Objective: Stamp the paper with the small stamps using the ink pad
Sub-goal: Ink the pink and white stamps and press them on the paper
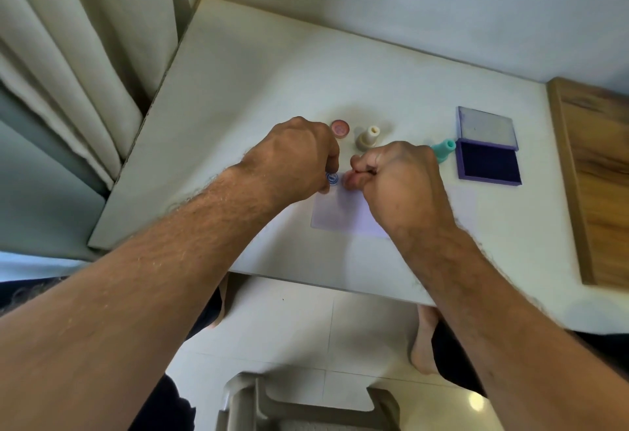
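A pale lilac paper (340, 217) lies on the white table (255, 90), partly under my hands. My left hand (296, 158) is closed, and a small round blue-and-white stamp (332, 179) shows at its fingertips over the paper's far left corner. My right hand (398, 182) is curled into a fist just right of it, fingertips almost touching that stamp; what it holds is hidden. A pink stamp (340, 128), a beige stamp (368, 137) and a teal stamp (444, 149) stand behind my hands. The purple ink pad (488, 163) lies open at the right, lid (486, 127) flipped back.
A wooden board (595, 175) lies along the table's right side. A curtain (68, 73) hangs at the left beyond the table edge. Below the near edge are a tiled floor, bare feet and a plastic stool (306, 406).
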